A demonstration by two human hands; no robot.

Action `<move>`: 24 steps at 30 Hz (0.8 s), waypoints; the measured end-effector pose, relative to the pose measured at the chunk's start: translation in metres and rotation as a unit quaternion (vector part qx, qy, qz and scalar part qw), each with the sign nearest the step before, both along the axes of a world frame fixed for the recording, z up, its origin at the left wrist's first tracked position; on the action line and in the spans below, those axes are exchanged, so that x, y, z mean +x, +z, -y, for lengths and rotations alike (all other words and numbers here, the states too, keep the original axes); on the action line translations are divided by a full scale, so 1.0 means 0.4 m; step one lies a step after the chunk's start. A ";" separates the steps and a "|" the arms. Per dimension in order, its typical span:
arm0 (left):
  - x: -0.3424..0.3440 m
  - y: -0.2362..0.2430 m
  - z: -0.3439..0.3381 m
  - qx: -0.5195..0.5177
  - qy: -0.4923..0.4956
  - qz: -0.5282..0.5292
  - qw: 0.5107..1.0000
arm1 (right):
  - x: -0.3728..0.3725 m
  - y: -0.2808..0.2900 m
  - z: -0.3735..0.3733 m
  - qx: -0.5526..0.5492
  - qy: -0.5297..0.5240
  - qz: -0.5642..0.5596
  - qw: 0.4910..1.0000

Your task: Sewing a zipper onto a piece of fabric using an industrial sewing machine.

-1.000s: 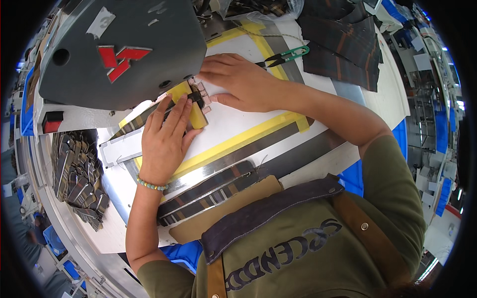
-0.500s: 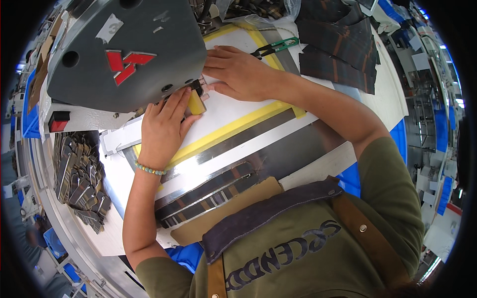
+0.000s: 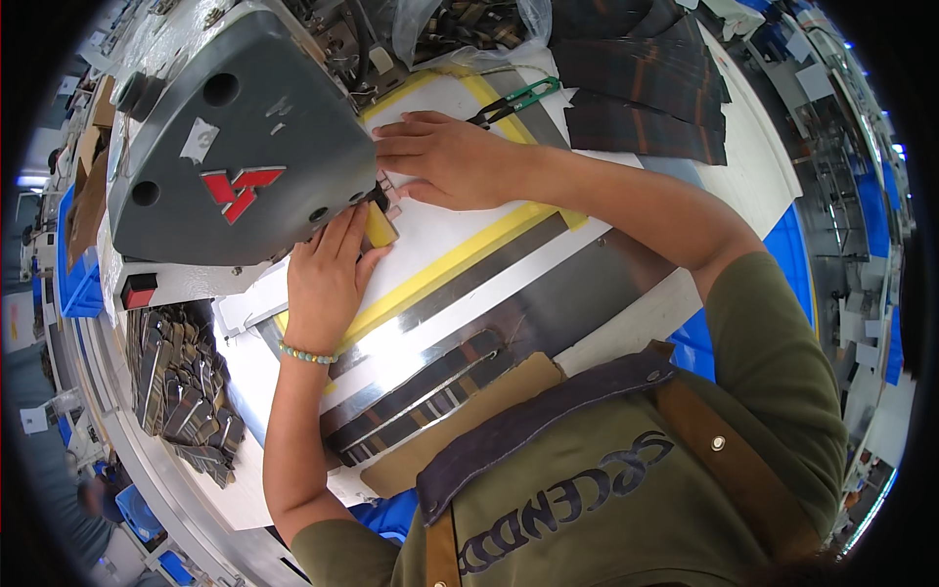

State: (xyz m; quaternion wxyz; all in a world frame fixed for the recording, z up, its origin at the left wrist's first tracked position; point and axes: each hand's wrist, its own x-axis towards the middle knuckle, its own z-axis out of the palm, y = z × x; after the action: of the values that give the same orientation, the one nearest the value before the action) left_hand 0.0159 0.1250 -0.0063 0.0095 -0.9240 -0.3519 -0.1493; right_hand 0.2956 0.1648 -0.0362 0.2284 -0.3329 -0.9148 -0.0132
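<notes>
Both my hands lie at the front of a large grey sewing machine head [image 3: 284, 108], on a white work surface [image 3: 430, 240] framed with yellow tape. My left hand [image 3: 328, 279], a beaded bracelet at its wrist, is stretched flat; its fingertips reach the machine's lower edge and its thumb lies beside a small yellow block [image 3: 380, 227]. On the other side of the block, my right hand [image 3: 455, 161] rests with fingers extended, their tips partly hidden by the machine. Small pinkish guide pieces [image 3: 392, 203] show between the hands. Whatever lies under the fingers is hidden.
Green-handled thread snips [image 3: 528, 95] lie beyond my right hand. Dark plaid fabric pieces [image 3: 646, 98] are stacked at the far right. Nearer me lies a plaid strip with a zipper [image 3: 421, 401]. Several small plaid pieces with zippers [image 3: 181, 391] are heaped at left. A clear bag [image 3: 474, 24] stands behind.
The whole view has shifted slightly, showing more of the machine's left side. Both hands keep nearly the same place by the yellow block.
</notes>
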 end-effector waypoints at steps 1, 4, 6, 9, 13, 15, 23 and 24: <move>0.000 0.001 0.003 0.009 -0.004 -0.001 1.000 | -0.001 0.002 0.004 -0.009 0.002 0.001 1.000; -0.005 0.003 0.014 0.005 -0.010 -0.002 1.000 | -0.003 0.007 0.020 -0.020 0.005 0.009 1.000; -0.005 0.008 0.031 0.011 -0.017 -0.004 1.000 | -0.008 0.001 0.040 -0.014 0.002 0.004 1.000; -0.007 0.023 0.059 0.008 -0.014 -0.014 1.000 | -0.011 -0.009 0.060 -0.008 0.002 -0.001 1.000; -0.053 0.090 0.086 -0.036 0.003 -0.006 0.999 | -0.004 -0.016 0.077 -0.008 0.005 -0.009 1.000; -0.127 0.125 0.094 -0.059 0.077 -0.023 0.995 | -0.006 -0.011 0.079 -0.021 0.003 -0.001 1.000; -0.281 0.095 0.083 -0.154 0.170 0.036 0.973 | -0.005 -0.010 0.078 -0.040 0.008 -0.005 0.999; -0.286 0.090 0.075 -0.201 0.196 0.064 0.958 | -0.003 -0.008 0.077 -0.046 0.010 -0.002 0.999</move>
State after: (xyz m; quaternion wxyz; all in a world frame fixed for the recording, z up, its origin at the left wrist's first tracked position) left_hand -0.0987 0.0948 0.0298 -0.1695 -0.8080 -0.5491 -0.1300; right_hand 0.2942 0.1339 -0.0393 0.2149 -0.3337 -0.9173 0.0324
